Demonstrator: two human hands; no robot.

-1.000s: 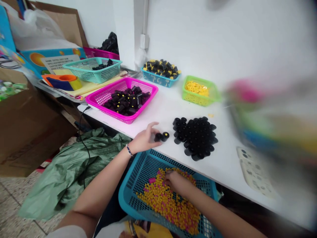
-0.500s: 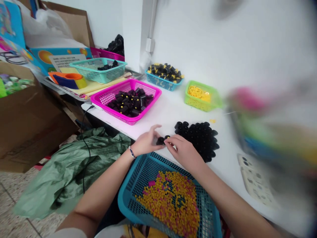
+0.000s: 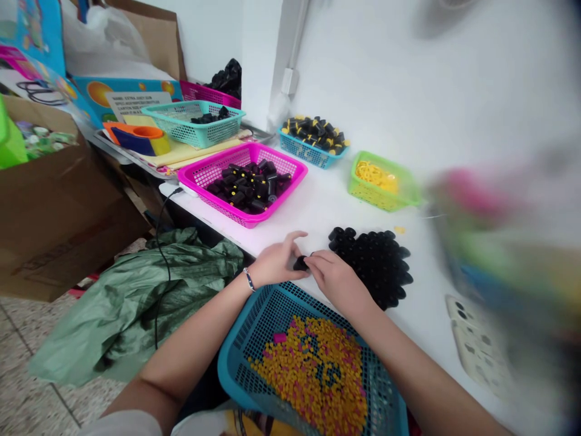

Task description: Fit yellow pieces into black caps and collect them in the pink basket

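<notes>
White table (image 3: 313,212) runs along a white wall, from the upper middle of the frame down to the lower right. At the centre, both hands meet over a small black cylindrical cap (image 3: 300,263), just left of a packed cluster of upright black caps (image 3: 372,266). The left hand (image 3: 276,263), with a beaded bracelet (image 3: 249,279) on its wrist, has its fingers curved and its fingertips at the cap. The right hand (image 3: 338,281) presses in from the other side, its fingers bent over the cap in a pinch, and most of the cap is hidden between the two hands, so the exact grip is hard to make out.

Below the hands, in the lower middle, a blue plastic basket (image 3: 236,357) holds a heap of yellow and pink pellets (image 3: 308,381). Farther up the table stand a magenta basket (image 3: 247,222) of black caps, a small blue basket (image 3: 308,155) of black caps with yellow tops, and a green basket (image 3: 381,197) of yellow pieces. A teal basket (image 3: 193,138) sits at the upper left, and a green tarp (image 3: 136,303) lies on the floor at the left
</notes>
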